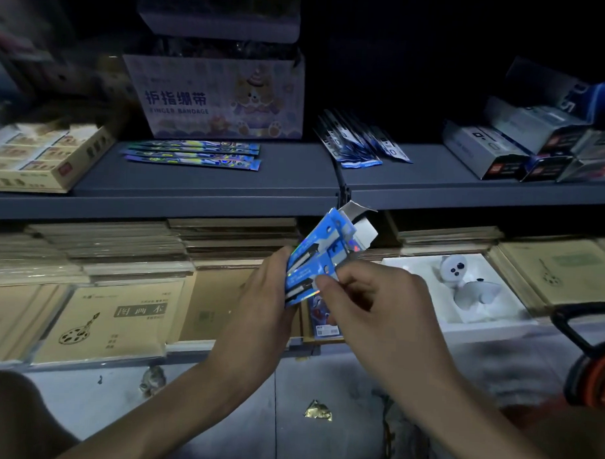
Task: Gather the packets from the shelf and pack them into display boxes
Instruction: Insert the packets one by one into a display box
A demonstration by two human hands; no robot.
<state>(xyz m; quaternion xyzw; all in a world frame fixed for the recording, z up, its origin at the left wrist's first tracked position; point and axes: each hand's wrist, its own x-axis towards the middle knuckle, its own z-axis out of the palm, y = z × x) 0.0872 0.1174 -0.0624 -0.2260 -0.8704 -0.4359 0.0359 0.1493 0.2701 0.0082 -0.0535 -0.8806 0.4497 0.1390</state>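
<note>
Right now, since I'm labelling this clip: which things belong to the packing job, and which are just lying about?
Job: blue packets, gripped by the left hand and pinched by the right hand; open white box at their top end; shelf packets, fanned out.

Lying about: finger bandage box; sketchbooks; white toy; gold wrapper on the floor.
</note>
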